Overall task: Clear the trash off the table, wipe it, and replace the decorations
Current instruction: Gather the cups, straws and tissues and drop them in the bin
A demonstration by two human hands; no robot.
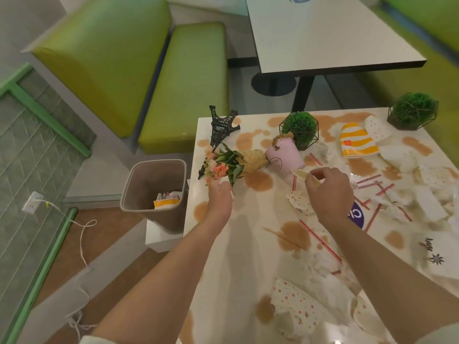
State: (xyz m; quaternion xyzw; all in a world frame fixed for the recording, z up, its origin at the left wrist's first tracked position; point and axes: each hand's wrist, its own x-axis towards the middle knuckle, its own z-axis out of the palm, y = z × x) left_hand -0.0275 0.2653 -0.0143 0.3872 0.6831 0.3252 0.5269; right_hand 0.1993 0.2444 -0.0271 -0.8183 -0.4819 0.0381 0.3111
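Pinching a pale scrap of paper (304,174) between thumb and fingertips, the right hand (329,192) hovers over the stained worktop (248,244); the scrap looks light, limp and possibly damp, best held at a dry edge. Left hand (219,197): grip curled on a small white piece (231,193) beside the toppled flower bouquet (233,163). Remaining litter: dotted paper cups (298,311), crumpled tissues (330,291), thin striped straws (320,238), all light and crushable. Waste bin (156,192): off the worktop's left edge.
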